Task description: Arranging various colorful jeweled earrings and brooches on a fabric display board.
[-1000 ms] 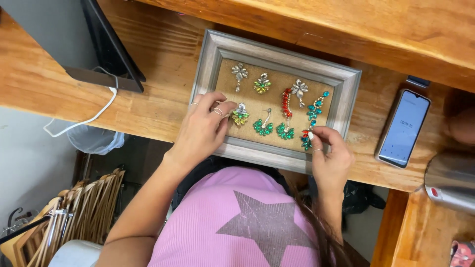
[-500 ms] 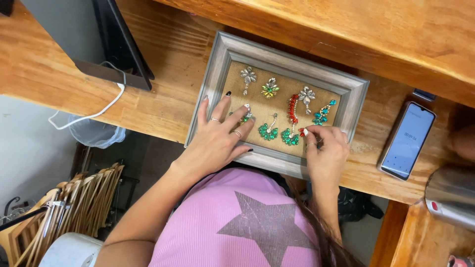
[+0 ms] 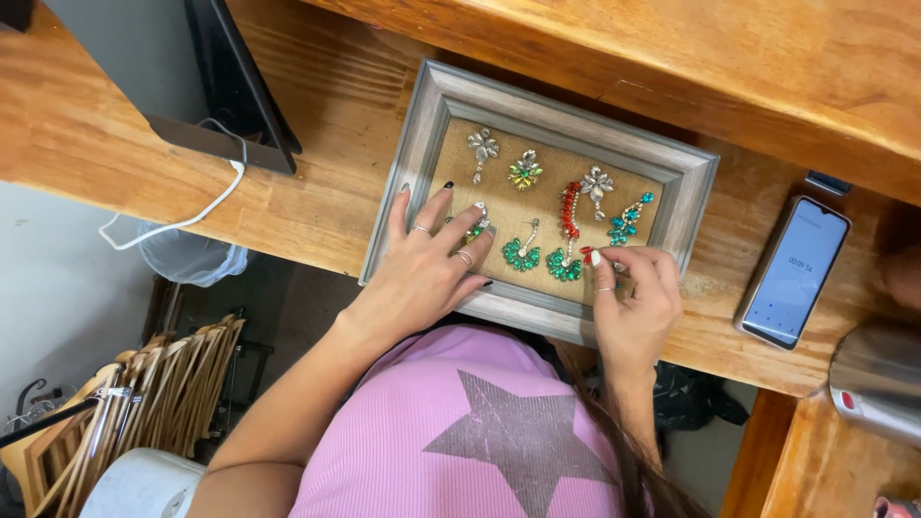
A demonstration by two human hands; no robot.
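Observation:
A grey wooden picture frame (image 3: 411, 165) with a burlap backing lies on the wooden desk (image 3: 86, 125). Several jewelled earrings are pinned to it: silver flowers (image 3: 483, 148), a yellow-green one (image 3: 525, 171), a long red one (image 3: 570, 209), a teal one (image 3: 628, 216) and green fans (image 3: 521, 255). My left hand (image 3: 420, 280) lies flat on the frame's lower left with its fingers spread, fingertips touching a green and silver earring (image 3: 475, 228). My right hand (image 3: 633, 299) pinches a small earring at the lower right of the burlap, beside the red and green pieces.
A smartphone (image 3: 794, 273) with a lit screen lies right of the frame. A dark monitor stand (image 3: 230, 105) and a white cable (image 3: 177, 223) are at the left. Below the desk are a lined bin (image 3: 187, 259) and wooden hangers (image 3: 144, 384). A silver metal object (image 3: 878, 384) sits at the right.
My left hand went from pinching an earring to lying flat with spread fingers. My right hand stays at the frame's lower right corner, fingers still pinched.

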